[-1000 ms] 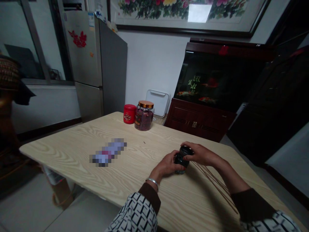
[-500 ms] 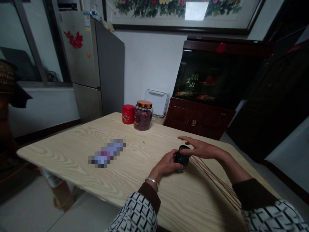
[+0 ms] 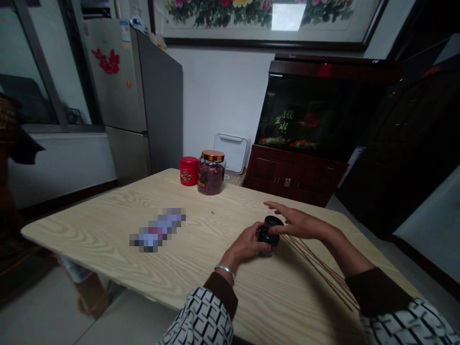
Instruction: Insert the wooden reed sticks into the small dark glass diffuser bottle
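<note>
A small dark jar (image 3: 269, 234) stands on the pale wooden table (image 3: 108, 225), right of the middle. My left hand (image 3: 247, 244) is wrapped round its left side and grips it. My right hand (image 3: 293, 221) hovers flat over the jar's top and right side, fingers stretched out and apart, thumb close to the rim. A bundle of thin brown sticks (image 3: 316, 270) lies on the table under my right forearm, running from the jar toward the near right edge.
A pixelated flat object (image 3: 157, 229) lies left of centre. A red tin (image 3: 189, 170) and a glass jar with a gold lid (image 3: 211, 172) stand at the table's far edge. Behind are a fridge (image 3: 140, 96), a white panel (image 3: 232, 152) and a fish tank (image 3: 316, 115).
My right hand, closed over the jar's top one second ago, has lifted off and spread flat. The left hand keeps its grip. The view has shifted slightly.
</note>
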Motion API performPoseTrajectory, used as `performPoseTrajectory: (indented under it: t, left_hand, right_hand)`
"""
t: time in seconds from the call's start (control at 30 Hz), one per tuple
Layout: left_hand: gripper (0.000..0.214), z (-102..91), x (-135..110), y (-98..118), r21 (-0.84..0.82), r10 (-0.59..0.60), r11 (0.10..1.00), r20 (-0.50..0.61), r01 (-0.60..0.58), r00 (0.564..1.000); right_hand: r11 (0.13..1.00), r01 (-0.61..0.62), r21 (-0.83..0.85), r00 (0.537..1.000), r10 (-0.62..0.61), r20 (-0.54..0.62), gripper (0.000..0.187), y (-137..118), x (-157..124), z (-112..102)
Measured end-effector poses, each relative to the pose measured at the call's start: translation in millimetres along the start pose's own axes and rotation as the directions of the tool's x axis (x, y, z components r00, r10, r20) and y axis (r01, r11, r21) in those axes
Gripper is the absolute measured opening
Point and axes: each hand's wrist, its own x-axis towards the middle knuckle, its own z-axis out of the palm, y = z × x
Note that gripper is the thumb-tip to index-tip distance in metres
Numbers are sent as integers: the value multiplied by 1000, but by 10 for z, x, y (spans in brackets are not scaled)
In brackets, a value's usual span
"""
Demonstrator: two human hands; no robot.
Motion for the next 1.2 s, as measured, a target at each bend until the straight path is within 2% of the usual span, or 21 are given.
performPoseTrajectory:
  t: [0.07,0.13,0.2,0.27,0.3,0.37,0.43,0.47,0.53,0.6,0.63,0.73,0.83,0.9,1.07,1.2]
  left_hand:
    - [62,0,-2,5,-3,-10,1000,3,10,1000]
    - [64,10,-7,23,-15,-13,1000,6,14,1000]
    - [67,24,-13,44,-29,-6,1000,9,6,1000]
    - [67,33,-17,58,-31,4,1000,5,-4,1000]
    - [66,33,-19,61,-25,3,1000,4,-3,1000]
    - [63,26,-21,58,-9,-2,1000,6,2,1000]
    - [60,17,-22,49,10,-7,1000,6,7,1000]
    - [59,13,-22,46,15,-8,1000,1,8,1000]
    - [58,14,-23,47,23,-5,1000,-14,6,1000]
    - [57,22,-24,60,22,-2,1000,-17,2,1000]
    - [57,27,-25,70,19,-1,1000,-13,1,1000]
    - [56,37,-27,92,18,0,1000,-2,0,1000]
    - [55,39,-29,91,34,-3,999,-8,3,1000]
    - [55,41,-31,85,75,1,997,-18,0,1000]
    - [56,55,-26,88,212,24,977,-69,-9,997]
    - [61,39,-31,85,211,0,977,-19,5,1000]
  right_hand:
    - [998,35,-45,999,-34,28,76,-20,-2,-26]
    - [979,-92,-183,996,87,-34,71,-69,20,-22]
    - [925,-253,-284,966,225,-130,76,-112,39,1]
    - [906,-310,-289,949,274,-156,83,-121,31,19]
    - [924,-279,-261,959,252,-132,85,-111,16,23]
    - [976,-134,-174,991,128,-46,89,-81,-20,22]
    - [994,-3,-111,1000,5,24,84,-61,-45,19]
    - [993,2,-120,1000,2,29,80,-60,-48,22]
    - [972,-114,-204,993,109,-38,72,-67,-40,37]
    - [932,-245,-269,967,216,-133,77,-65,-29,68]
    - [930,-254,-265,964,221,-146,80,-53,-27,89]
    - [984,-97,-152,993,87,-74,72,22,-40,171]
    - [998,13,-66,998,-18,-67,49,86,-53,263]
    - [998,5,-68,993,-13,-118,40,91,-54,312]
    - [996,-37,-83,984,22,-178,38,37,-58,351]
    - [993,-81,-89,977,61,-205,37,21,-70,369]
